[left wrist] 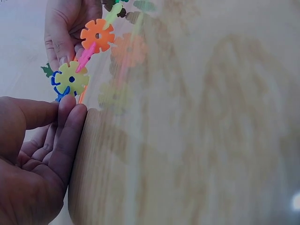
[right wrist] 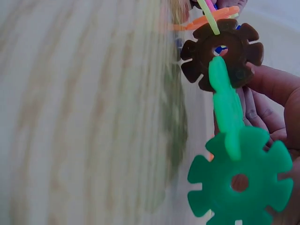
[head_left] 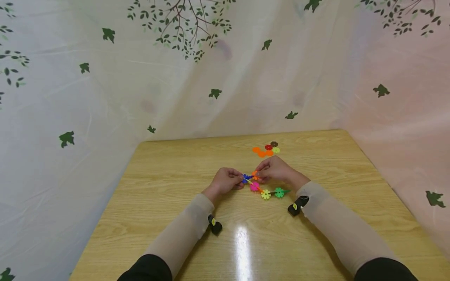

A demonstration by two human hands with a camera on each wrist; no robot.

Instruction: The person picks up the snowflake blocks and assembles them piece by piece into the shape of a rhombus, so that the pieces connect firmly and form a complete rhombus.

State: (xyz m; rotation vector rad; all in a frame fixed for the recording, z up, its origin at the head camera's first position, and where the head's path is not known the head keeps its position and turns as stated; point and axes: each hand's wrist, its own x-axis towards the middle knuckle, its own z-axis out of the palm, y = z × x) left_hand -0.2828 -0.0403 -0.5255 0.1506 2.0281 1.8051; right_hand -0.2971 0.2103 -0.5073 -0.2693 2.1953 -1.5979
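Observation:
A chain of notched plastic snowflake discs hangs between my hands, its pieces slotted together edge to face. My left hand (head_left: 225, 181) pinches a blue disc (head_left: 245, 178) at the left end between thumb and fingertips. Close to it, my right hand (head_left: 275, 170) pinches an orange disc (head_left: 255, 175) beside the blue pieces. From there the chain curves toward me through a pink disc (head_left: 254, 186), a yellow disc (left wrist: 71, 78) and a green disc (head_left: 279, 192). The right wrist view shows a large green disc (right wrist: 269, 154) joined to a brown disc (right wrist: 201, 56) by an edge-on green one.
Beyond my right hand, several loose discs lie on the wooden table (head_left: 168, 164): orange discs (head_left: 261, 153), a red disc (head_left: 268, 147), a brown disc (head_left: 274, 144) and a yellow disc (head_left: 276, 150). A leaf-printed cloth (head_left: 246, 97) hangs behind the table.

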